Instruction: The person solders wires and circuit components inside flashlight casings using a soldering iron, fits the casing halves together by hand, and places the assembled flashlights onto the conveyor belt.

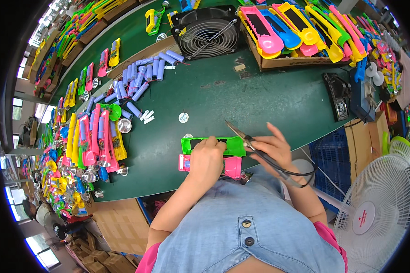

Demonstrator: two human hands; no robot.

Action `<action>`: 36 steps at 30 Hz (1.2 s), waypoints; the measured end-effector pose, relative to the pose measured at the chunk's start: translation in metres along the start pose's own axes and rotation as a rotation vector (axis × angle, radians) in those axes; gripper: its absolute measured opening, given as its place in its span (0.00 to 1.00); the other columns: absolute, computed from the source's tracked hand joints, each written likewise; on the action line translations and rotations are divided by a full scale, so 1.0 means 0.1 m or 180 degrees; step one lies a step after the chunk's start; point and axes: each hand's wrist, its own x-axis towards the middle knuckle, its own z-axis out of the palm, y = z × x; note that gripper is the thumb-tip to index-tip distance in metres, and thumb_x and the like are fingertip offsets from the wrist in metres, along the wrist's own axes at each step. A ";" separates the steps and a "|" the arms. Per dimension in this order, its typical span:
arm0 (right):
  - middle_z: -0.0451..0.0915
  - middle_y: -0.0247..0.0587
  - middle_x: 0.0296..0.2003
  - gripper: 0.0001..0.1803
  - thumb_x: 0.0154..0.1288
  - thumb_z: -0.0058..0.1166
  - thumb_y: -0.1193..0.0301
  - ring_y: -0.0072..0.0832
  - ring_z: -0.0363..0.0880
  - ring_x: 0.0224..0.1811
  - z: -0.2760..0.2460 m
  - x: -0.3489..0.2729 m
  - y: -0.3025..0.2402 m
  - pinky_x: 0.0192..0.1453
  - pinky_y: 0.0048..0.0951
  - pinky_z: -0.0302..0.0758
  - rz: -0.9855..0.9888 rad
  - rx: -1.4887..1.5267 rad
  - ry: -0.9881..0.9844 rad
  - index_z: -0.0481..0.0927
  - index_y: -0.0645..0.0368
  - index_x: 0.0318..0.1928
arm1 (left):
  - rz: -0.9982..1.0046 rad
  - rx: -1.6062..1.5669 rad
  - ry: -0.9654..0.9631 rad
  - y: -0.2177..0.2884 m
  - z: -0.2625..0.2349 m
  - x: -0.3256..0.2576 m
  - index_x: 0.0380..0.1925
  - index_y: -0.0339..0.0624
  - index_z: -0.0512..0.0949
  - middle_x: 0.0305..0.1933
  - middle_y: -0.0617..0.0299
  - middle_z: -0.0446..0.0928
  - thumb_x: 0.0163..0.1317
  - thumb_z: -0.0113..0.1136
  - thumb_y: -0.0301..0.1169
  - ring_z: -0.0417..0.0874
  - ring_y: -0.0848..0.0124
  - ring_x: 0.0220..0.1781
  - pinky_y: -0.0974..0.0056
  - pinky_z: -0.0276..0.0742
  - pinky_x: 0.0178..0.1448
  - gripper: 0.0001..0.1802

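Observation:
In front of me on the green bench lies a long green plastic housing (235, 145), with a dark strip inside. A pink housing (233, 166) lies alongside it, nearer my body. My left hand (206, 159) reaches over both, its fingers closed down on the green housing; the fingertips are partly hidden. In my right hand (273, 148) are pointed metal pliers (236, 131) with long dark handles, the jaws aimed up and left above the green housing's right end. The fingers curl loosely round the handles, the index finger raised. A round white sticker (183, 118) lies beyond the green housing.
Purple cylindrical batteries (134, 82) lie heaped at the left, beside stacked coloured housings (95, 132) and shiny reflectors (124, 125). A black fan (207, 34) stands at the back. A cardboard box (287, 62) of housings is back right; a white fan (373, 214) stands beyond the bench edge.

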 end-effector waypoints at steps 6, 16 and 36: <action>0.79 0.42 0.31 0.13 0.50 0.62 0.75 0.30 0.80 0.33 -0.15 -0.09 0.01 0.49 0.41 0.74 0.1028 0.1179 0.0391 0.77 0.64 0.37 | -0.0263 -0.0137 -0.0215 -0.05 -0.03 0.07 0.21 0.39 0.78 0.23 0.54 0.72 0.47 0.56 0.23 0.76 0.57 0.25 0.57 0.72 0.31 0.02; 0.79 0.44 0.32 0.10 0.55 0.57 0.79 0.24 0.80 0.30 0.07 -0.22 0.11 0.33 0.21 0.77 0.2467 0.2629 0.0626 0.75 0.68 0.39 | -0.0145 0.0130 -0.0487 -0.07 -0.03 0.12 0.21 0.39 0.78 0.22 0.54 0.72 0.47 0.56 0.24 0.77 0.58 0.26 0.57 0.72 0.31 0.02; 0.79 0.49 0.41 0.19 0.53 0.58 0.78 0.31 0.82 0.33 0.00 -0.22 -0.21 0.56 0.40 0.72 0.0991 0.0927 0.0600 0.72 0.63 0.48 | -0.0196 0.0351 -0.0539 -0.05 -0.02 0.15 0.21 0.41 0.79 0.23 0.54 0.74 0.46 0.57 0.26 0.78 0.59 0.25 0.58 0.73 0.30 0.03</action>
